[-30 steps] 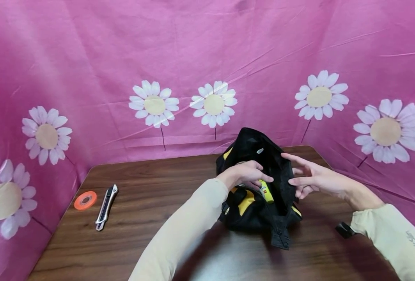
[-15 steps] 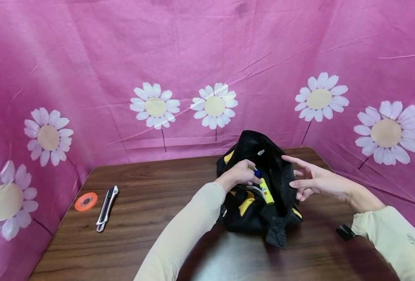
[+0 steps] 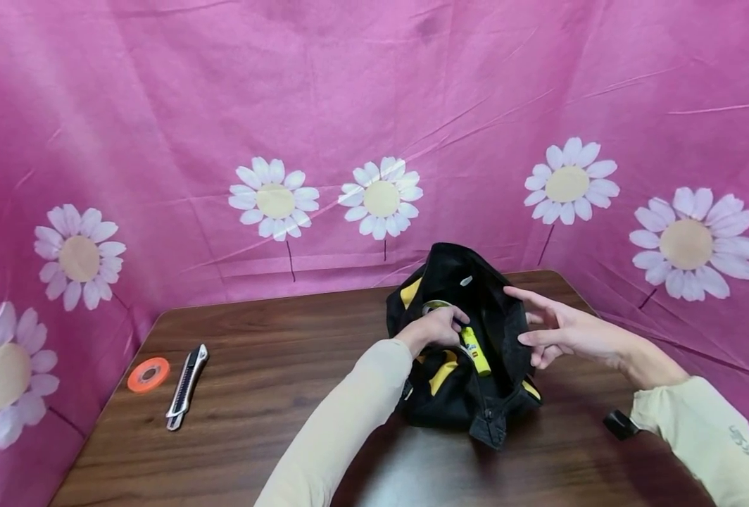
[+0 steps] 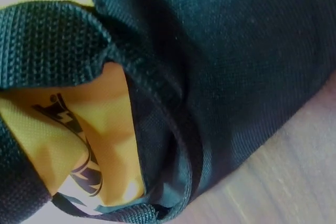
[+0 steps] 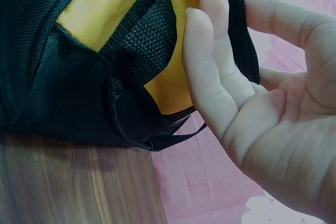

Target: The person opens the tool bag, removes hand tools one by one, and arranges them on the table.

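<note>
A black and yellow tool bag (image 3: pixel 441 405) stands on the right part of the table with its mouth open upward. My left hand (image 3: pixel 434 327) reaches over its near side into the mouth; the fingertips are partly hidden, and I cannot tell whether they grip anything. Beside them in the bag lies a yellow-green tube with a printed label (image 3: pixel 476 351). My right hand (image 3: pixel 567 331) holds the bag's right rim, with thumb and index finger over the zipper edge and other fingers (image 5: pixel 199 51) along the outside. The left wrist view shows only the bag's outer side and strap (image 4: pixel 52 45).
On the left of the wooden table (image 3: pixel 273 380) lie an orange tape roll (image 3: pixel 139 381) and a box cutter (image 3: pixel 187 387). A round rim (image 3: pixel 436 305) shows inside the bag, behind the left hand. Pink cloth with daisies (image 3: pixel 324 105) hangs around the table.
Over the last second my left hand's fingers drew in from a spread pose, then reached down into the bag. The bag's front zipper end shifted left. My right hand stays at the rim.
</note>
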A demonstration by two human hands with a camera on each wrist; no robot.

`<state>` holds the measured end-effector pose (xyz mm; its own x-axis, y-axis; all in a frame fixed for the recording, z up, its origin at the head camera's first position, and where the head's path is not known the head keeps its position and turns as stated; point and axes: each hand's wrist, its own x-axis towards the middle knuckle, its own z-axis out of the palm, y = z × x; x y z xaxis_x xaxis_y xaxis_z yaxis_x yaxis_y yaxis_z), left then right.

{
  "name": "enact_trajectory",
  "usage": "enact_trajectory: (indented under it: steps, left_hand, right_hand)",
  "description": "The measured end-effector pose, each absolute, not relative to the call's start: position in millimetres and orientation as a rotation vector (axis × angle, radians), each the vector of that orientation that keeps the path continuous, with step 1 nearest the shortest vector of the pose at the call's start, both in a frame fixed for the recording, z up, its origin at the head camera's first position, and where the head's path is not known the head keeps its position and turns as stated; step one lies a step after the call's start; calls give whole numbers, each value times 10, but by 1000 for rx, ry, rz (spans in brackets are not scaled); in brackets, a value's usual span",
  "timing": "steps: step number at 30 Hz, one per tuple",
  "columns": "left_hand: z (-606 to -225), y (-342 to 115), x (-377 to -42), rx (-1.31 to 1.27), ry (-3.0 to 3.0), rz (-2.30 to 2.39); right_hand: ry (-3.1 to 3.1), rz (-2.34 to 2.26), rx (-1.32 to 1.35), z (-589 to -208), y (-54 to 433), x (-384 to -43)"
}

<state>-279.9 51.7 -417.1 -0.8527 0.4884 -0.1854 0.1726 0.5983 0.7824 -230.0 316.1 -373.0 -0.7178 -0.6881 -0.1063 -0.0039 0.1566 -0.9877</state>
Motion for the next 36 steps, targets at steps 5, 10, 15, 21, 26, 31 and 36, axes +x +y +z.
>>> enact_trajectory:
  steps: [5, 10, 15, 21, 26, 31, 36]
  left_hand:
    - [-4089, 417, -2802, 583, 2402, 949]
    - [-4043, 381, -2834, 726, 2502, 634]
    - [-4070, 354, -2876, 795, 2650, 536]
    - [-4078, 305, -2899, 712, 2665, 985]
    - [-4037, 293, -2902, 735, 2661, 1198]
    - [-4023, 292, -2922, 734, 2690, 1284]
    - [-3983, 284, -2911, 810, 2747, 1260]
  right_hand:
    - [1881, -1613, -645, -3710, 3157, -2297]
    - [1885, -1610, -637, -3707, 3156, -2297]
    - [1884, -1604, -631, -3703, 3151, -2294]
    - [1887, -1604, -616, -3685, 3143, -2276]
    - [1886, -1602, -599, -3678, 3133, -2268]
    - [1880, -1605, -603, -3682, 3136, -2268]
    - [1882, -1609, -612, -3674, 3131, -2262]
